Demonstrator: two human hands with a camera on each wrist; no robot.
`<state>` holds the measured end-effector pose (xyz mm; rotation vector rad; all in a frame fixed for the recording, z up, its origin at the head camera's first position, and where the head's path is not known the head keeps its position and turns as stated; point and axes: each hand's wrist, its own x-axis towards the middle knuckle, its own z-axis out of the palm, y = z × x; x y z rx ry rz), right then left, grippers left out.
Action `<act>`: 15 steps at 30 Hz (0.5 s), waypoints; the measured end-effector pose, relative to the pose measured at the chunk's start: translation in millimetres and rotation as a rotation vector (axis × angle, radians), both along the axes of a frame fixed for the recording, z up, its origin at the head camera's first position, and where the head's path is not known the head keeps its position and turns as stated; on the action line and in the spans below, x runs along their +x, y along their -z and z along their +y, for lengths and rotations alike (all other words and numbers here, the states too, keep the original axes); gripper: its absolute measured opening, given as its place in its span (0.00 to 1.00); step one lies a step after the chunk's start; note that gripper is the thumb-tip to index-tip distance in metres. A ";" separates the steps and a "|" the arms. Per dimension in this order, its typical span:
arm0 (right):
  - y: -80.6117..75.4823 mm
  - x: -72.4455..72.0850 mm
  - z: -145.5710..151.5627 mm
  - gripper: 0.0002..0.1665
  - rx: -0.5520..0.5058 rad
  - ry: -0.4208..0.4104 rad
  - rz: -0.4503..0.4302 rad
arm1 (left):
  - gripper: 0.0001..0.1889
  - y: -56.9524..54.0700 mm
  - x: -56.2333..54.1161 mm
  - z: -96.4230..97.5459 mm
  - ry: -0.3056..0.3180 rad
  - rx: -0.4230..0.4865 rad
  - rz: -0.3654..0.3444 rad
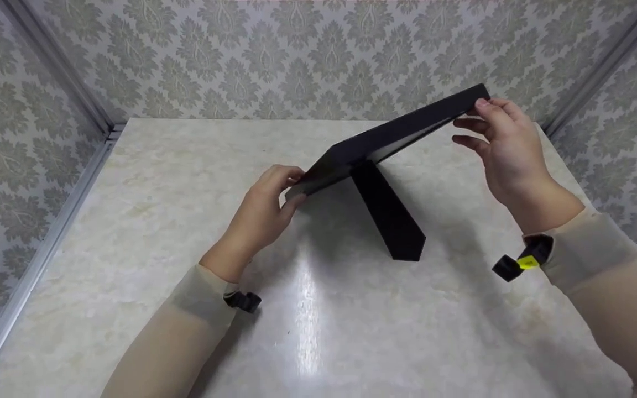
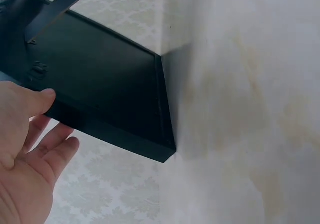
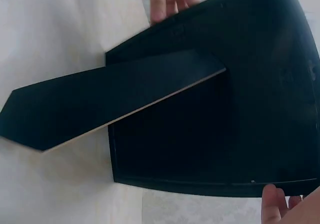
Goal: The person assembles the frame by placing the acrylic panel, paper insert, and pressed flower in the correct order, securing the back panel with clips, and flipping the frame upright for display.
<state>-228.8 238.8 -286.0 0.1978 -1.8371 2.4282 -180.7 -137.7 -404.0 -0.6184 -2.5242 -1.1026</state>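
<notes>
A black picture frame [image 1: 407,124] is tilted above the table, its back and fold-out stand [image 1: 387,213] facing me. My left hand [image 1: 266,207] pinches its left side between thumb and fingers. At the upper right corner, my right hand [image 1: 512,143] grips the edge, thumb on the near side, with other fingers spread below. The left wrist view shows the frame's lower edge [image 2: 167,108] at or close to the tabletop. Swung away from the back panel [image 3: 265,114], the stand [image 3: 115,93] angles out in the right wrist view. The frame's front is hidden.
The pale marbled table [image 1: 158,265] carries a bright glare streak and the shadows of the arms. Patterned wallpaper [image 1: 296,55] rises behind and on both sides. Each wrist wears a small black device, the right one [image 1: 509,268] with a yellow piece.
</notes>
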 end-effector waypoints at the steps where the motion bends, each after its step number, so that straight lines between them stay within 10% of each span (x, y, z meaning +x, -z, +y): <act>1: -1.6 -3.4 1.2 0.10 0.002 -0.002 -0.005 | 0.17 -1.2 1.7 1.6 0.008 -0.005 0.007; 15: -13.0 -62.7 -1.9 0.13 0.162 -0.044 -0.009 | 0.13 -10.9 36.5 43.7 0.119 -0.100 0.086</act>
